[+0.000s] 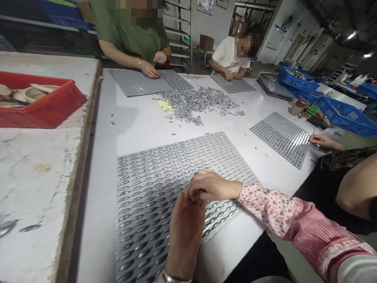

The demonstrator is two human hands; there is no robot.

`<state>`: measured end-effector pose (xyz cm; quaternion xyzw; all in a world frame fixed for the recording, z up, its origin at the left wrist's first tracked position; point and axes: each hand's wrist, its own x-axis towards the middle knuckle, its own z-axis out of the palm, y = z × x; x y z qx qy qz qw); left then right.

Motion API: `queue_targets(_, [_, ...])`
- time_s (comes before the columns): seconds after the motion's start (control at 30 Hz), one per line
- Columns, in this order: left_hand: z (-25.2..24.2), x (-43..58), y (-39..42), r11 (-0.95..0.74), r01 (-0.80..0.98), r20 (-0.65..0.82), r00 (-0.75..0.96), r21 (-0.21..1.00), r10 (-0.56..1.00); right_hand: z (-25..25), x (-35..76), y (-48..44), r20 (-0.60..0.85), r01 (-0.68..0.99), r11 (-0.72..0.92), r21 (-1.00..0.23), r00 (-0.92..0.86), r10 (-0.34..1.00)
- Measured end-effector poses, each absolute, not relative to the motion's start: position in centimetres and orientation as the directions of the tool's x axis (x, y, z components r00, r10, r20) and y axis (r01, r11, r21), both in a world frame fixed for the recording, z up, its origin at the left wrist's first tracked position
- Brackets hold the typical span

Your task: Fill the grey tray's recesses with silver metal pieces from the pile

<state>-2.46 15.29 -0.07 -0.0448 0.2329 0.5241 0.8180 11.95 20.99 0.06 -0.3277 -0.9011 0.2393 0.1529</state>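
Head view shows the left hand [185, 230] and right hand [210, 185] meeting above the near part of a grey pocketed tray [147, 188], which lies flat on the white table [135, 122]. The right hand's fingers [196, 192] are pinched narrow against the left hand's fingertips. The left fingers stand loosely together, and I cannot tell whether they hold anything (too small to see). A pile of small metal parts [200, 102] lies well beyond the tray, mid-table. A co-worker's hand [149, 70] rests on a similar tray [135, 82] opposite, and a red crate [44, 106] sits on the neighbouring table at left.
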Motion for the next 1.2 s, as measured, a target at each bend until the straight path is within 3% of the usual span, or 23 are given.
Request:
queue_targets(0.1, [-0.1,-2.4,15.2,0.447,-0.874,-0.432,0.333,0.193,0.838,0.2,11.9,21.4,0.111,0.506,0.624,-0.596,-0.717,0.688])
queue_targets(0.2, [-0.2,-2.6,15.3,0.456,-0.867,-0.515,0.304,0.200,0.802,-0.3,12.9,23.7,0.090,0.468,0.350,-0.812,-0.492,0.866])
queue_targets(0.27, [-0.2,-2.8,15.3,0.471,-0.860,-0.561,0.296,0.196,0.773,-1.1,13.7,25.7,-0.004,0.415,0.141,-0.899,-0.329,0.944])
queue_targets(0.4, [-0.4,-3.0,15.4,0.483,-0.855,-0.570,0.304,0.190,0.763,-3.0,14.1,28.5,-0.144,0.410,-0.059,-0.910,-0.180,0.973])
queue_targets(0.57, [-0.8,-3.1,15.4,0.482,-0.853,-0.545,0.310,0.203,0.779,-4.0,13.1,29.2,-0.061,0.591,-0.018,-0.807,-0.053,0.997])
queue_targets(0.87, [-0.5,-3.0,15.4,0.498,-0.845,-0.588,0.305,0.196,0.749,-5.0,13.0,29.1,0.195,0.831,0.226,-0.509,-0.145,0.970])
queue_targets(1.07, [-0.6,-3.0,15.6,0.504,-0.841,-0.620,0.291,0.197,0.729,-5.0,13.2,29.0,0.166,0.781,0.250,-0.573,-0.188,0.968])
queue_targets(1.2, [-1.1,-3.4,15.7,0.507,-0.848,-0.628,0.312,0.154,0.713,-4.8,14.4,30.4,0.163,0.654,0.171,-0.737,-0.074,0.984])
